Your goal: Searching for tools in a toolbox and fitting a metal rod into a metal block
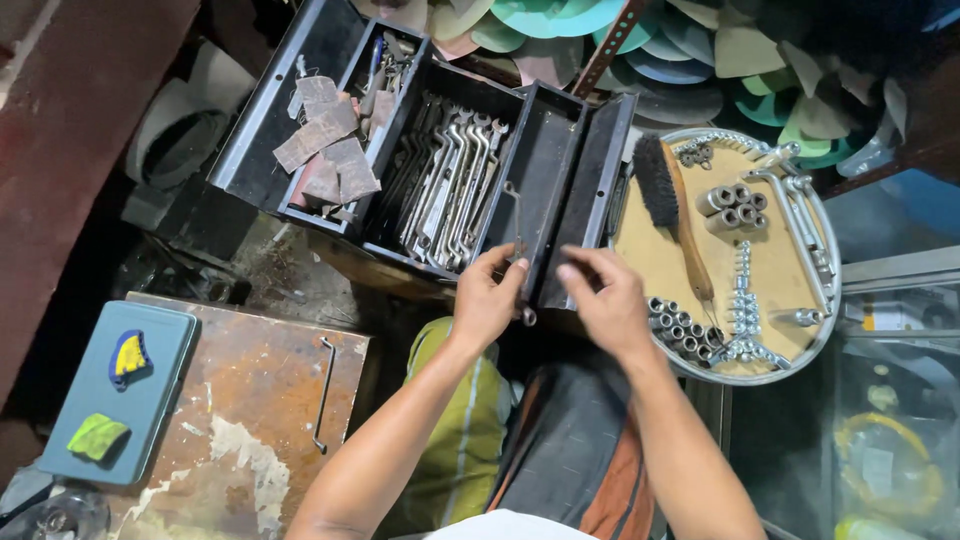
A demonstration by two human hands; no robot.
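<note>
Left hand [487, 300] pinches the lower end of a thin spanner [517, 240] — fingers closed on its shank, the small ring end poking out just below the knuckles. The spanner stands near upright, its upper part lying against the inner wall of the empty right tray [560, 180] of the open black toolbox [250, 130]. Right hand [607, 300] sits just beside it, fingertips drawn together near the tray's front edge; whether they grip anything I cannot tell, nothing shows between them.

Risks, as a guess: the pinch is low on a long thin tool, so the top end could swing and slip out, dropping into the dark gap between toolbox and lap. The top end could also catch on the tray wall. The right forearm is close to the round tray [660, 260] of sockets [735, 205] and a brush [665, 195] — a nudge with the elbow could tip or scatter the loose pieces.

The spanner lies inside the left grip, just left of the right fingertips, apart from the row of wrenches [445, 190] in the middle tray.
</note>
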